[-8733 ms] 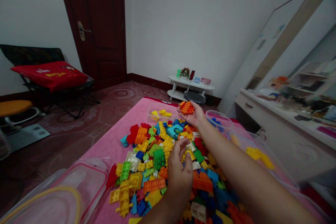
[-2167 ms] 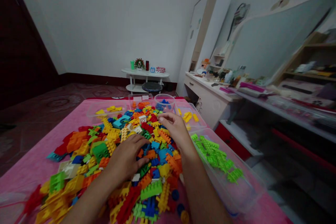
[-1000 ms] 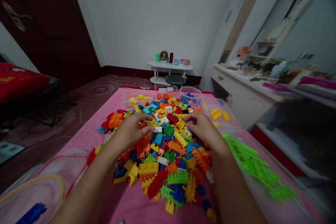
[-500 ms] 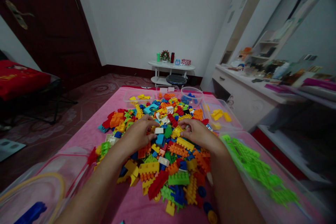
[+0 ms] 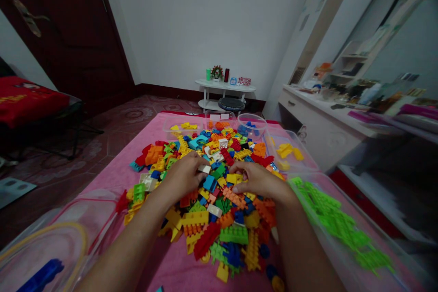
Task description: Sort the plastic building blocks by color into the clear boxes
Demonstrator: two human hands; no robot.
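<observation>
a loose pile of toy bricks [image 5: 212,198] spreads over a pink cloth [image 5: 118,164], in yellow, orange, blue, green, red and white. near its middle a white brick [image 5: 204,169] sits at the left hand [image 5: 185,174], whose fingers are bent in to a narrow gap. the right hand [image 5: 260,181] bends over a yellow brick [image 5: 234,179], thumb and forefinger a little apart on either side of it. from this angle i can't tell whether either brick is gripped or just touched. behind the pile stand a clear tray [image 5: 164,130] with yellow bricks, a clear box with orange and white ones, and a round tub [image 5: 252,115] with blue. at the right, a long clear box [image 5: 342,255] holds bright green pieces [image 5: 335,219]. a dark blue piece [image 5: 41,277] lies at the lower left. beyond, a white low table [image 5: 226,86] stands by the wall.
</observation>
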